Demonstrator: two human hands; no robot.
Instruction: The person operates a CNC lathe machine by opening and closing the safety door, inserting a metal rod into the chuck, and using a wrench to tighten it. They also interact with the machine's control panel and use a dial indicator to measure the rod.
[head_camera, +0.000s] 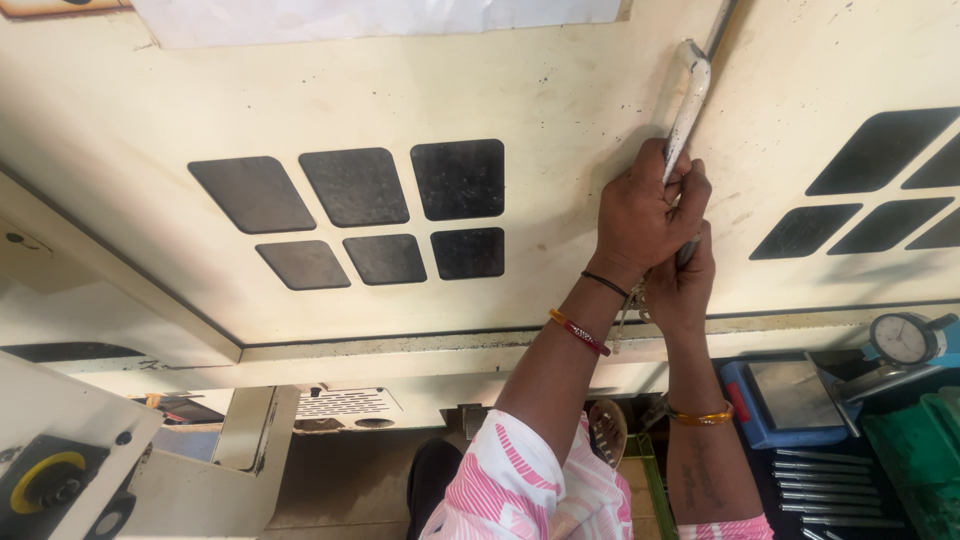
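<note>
Cream-painted machine door (420, 90) fills most of the view, scuffed and speckled, with a cluster of six dark rounded window panes (365, 215) left of centre and a second set of dark panes (880, 185) at the right edge.

Handle (688, 105): long pale bar, worn paint, mounted along the seam between the two door panels, running up and slightly right from the hands. Upper end free and visible; lower part covered by the hands.

Left hand (640, 215): fingers wrapped fully round the handle, closed tight, knuckles toward the camera. Thin black band and an orange-red bangle (578, 331) on that wrist; pink-and-white striped sleeve (520, 480) below.

Right hand (683, 285): just beneath the left and touching it, fingers also curled shut round the lower stretch of the same handle. Amber bangle (703, 415) on the forearm.

Surroundings: a grey ledge runs below the door. Under it at lower right, a blue tray (742, 400) holding a flat metal plate, a dial gauge (905, 338) beside it, a row of steel pins (825, 485) on a dark mat, and a green block (925, 455) at the far edge. Lower left: a white housing with a yellow-ringed knob (45, 482).
</note>
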